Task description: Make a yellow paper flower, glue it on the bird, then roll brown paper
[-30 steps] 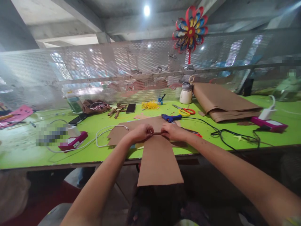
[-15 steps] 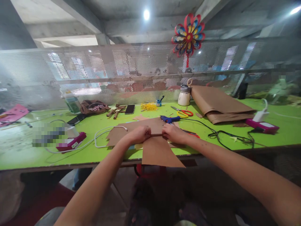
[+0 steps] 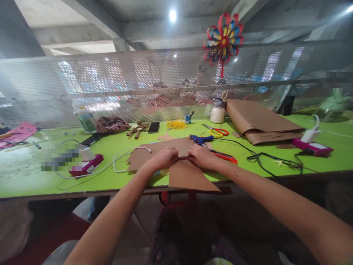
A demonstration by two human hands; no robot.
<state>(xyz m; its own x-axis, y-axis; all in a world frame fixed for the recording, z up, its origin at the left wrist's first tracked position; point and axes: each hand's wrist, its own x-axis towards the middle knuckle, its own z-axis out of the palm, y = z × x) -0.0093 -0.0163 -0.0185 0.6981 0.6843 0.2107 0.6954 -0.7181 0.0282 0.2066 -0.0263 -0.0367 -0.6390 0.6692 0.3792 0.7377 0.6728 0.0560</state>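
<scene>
A strip of brown paper (image 3: pixel 187 176) lies on the green table (image 3: pixel 116 180), its near end reaching just past the table edge. The far end is wound into a thin roll (image 3: pixel 183 158). My left hand (image 3: pixel 162 158) and my right hand (image 3: pixel 201 156) are both closed on the ends of that roll, fingers curled over it. More brown paper sheets (image 3: pixel 154 151) lie flat under and behind my hands.
A blue glue gun (image 3: pixel 200 139) with a black cord lies just beyond my right hand, with orange-handled scissors (image 3: pixel 219 131) and a white jar (image 3: pixel 217 110) further back. Folded brown paper (image 3: pixel 259 121) fills the right. Phones, a white cable and pink boxes sit left and right. A mesh screen backs the table.
The brown paper strip that hung far over the table edge has been drawn up and now barely overhangs it, as the roll under my hands takes it in. Both hands stay put.
</scene>
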